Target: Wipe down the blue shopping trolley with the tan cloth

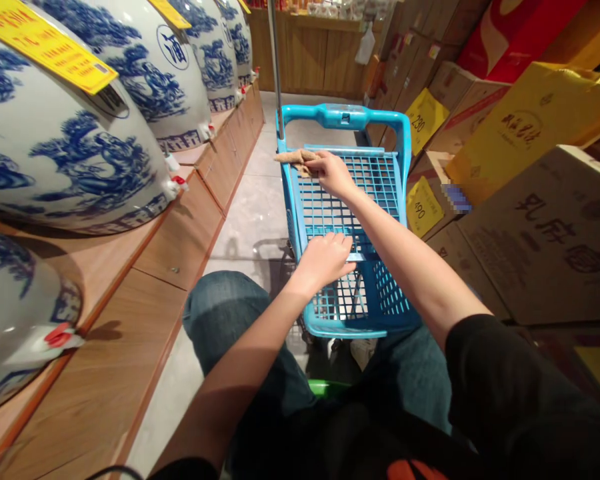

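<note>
A light-blue plastic shopping cart (344, 332) stands between my knees, with its handle on the far side. My right hand (334, 175) is closed on a tan cloth (300, 159), pressed to the far left part of the cart's grid panel, just below the handle. Nearer to me, my left hand (326, 259) grips the near edge of that grid panel, fingers over the top and thumb below the edge. Part of the cloth is hidden under my right fingers.
Large blue-and-white porcelain jars (95, 147) with red-handled taps line a wooden cabinet (167, 240) on the left. Cardboard boxes (540, 247) and a yellow bag (530, 127) crowd the right side. A thin metal pole (275, 63) rises by the cart's far left corner.
</note>
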The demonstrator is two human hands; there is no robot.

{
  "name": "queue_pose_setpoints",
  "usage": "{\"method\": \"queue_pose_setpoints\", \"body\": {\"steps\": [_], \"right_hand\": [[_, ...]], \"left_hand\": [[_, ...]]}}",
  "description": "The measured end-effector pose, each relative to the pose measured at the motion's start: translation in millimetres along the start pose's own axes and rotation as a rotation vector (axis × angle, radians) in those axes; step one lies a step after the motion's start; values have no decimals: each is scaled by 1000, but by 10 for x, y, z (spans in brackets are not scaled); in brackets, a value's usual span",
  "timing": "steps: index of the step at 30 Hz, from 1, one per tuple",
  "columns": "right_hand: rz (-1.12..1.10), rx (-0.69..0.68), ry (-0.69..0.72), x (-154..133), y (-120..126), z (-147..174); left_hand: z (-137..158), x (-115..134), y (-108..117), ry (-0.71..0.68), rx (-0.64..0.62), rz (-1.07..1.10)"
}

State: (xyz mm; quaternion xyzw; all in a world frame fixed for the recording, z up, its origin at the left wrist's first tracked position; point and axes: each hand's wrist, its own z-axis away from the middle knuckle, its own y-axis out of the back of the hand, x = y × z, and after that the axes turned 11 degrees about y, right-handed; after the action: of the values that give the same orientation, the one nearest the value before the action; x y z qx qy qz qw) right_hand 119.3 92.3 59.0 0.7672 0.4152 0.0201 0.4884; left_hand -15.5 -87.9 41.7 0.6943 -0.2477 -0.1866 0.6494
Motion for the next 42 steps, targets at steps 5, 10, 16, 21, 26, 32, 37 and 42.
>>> {"method": "queue_pose_setpoints", "body": {"steps": [5,10,16,21,26,32,37,42], "right_hand": [[-48,-75,118,-270,49,509],[-110,-149,239,-634,93,1060],[-75,-164,172,-733,29,790],[7,-84,61,-613,-96,211],[8,-76,66,-690,-200,215],[-107,-151,188,-942,-110,842],[-167,-186,226,-1057,-91,1192],[-106,-90,111,-825,50,860]], "left_hand": [[111,76,-15,5,17,8],[303,155,4,10,0,7],[514,60,48,-7,6,-26],[651,-102,43,-47,34,-53],[784,-99,66,-59,-5,-73],[851,98,98,-25,-44,-55],[869,166,98,1,-56,-57],[869,131,87,-32,-16,-64]]}}
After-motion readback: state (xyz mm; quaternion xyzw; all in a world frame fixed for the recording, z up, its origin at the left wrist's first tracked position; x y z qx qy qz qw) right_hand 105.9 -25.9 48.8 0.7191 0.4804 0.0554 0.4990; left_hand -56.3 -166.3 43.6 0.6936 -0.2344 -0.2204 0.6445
